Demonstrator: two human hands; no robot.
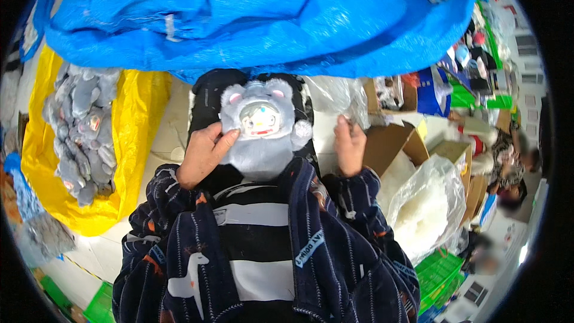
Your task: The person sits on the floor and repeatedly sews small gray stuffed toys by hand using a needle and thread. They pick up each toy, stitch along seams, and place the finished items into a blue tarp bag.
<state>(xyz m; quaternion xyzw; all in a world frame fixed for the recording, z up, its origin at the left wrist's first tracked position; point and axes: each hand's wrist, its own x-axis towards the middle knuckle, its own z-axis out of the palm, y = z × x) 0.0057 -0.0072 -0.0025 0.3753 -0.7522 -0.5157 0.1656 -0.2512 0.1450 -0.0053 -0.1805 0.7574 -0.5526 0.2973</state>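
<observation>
A grey plush bear point(258, 157) with pink inner ears and a printed doll face under what looks like a shiny clear cover lies on my lap. Its visible paw is pale and sticks out at the right. My left hand point(206, 151) grips the bear's left edge, thumb on top of the fur beside the face. My right hand point(350, 146) is raised to the right, apart from the bear. Its fingers are drawn together in a pinch; whatever they hold, if anything, is too small to make out.
A yellow sack point(140, 137) of grey plush pieces point(86, 119) stands at the left. A large blue tarp sack point(257, 30) spans the far side, more grey plush on it. To the right are cardboard boxes point(394, 143), a clear bag of white stuffing point(427, 203) and green crates point(439, 278). Other people sit farther right.
</observation>
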